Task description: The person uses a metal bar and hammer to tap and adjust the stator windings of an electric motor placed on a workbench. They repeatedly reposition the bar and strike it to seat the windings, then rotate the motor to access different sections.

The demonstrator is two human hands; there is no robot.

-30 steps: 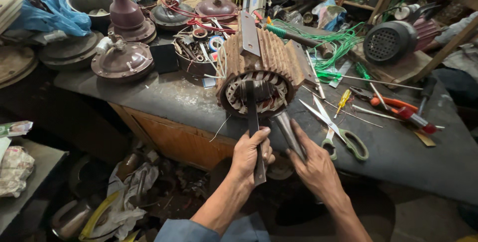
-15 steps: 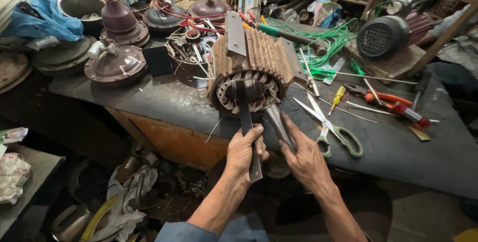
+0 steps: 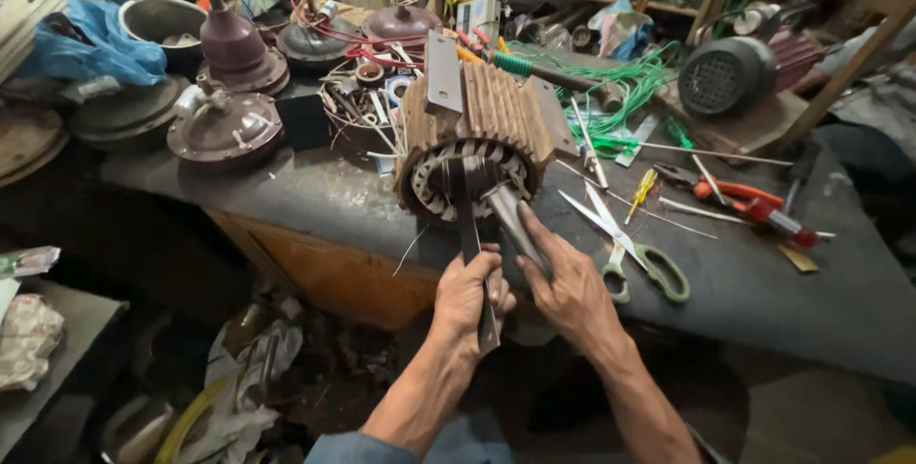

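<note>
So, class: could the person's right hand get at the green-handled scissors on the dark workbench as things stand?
Probably yes. The green-handled scissors lie in the open just beside the right hand, nothing between them, but that hand grips a grey metal bar poking into the ribbed motor stator and must let go first.

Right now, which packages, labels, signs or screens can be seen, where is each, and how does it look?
Crumpled packet: low shelf at far left, whitish with faint colours.
Flat packet: just above it at the left edge, pale and shiny.
Silvery pouch: upright behind the motor core, rectangular.
No signs or screens show.
</note>
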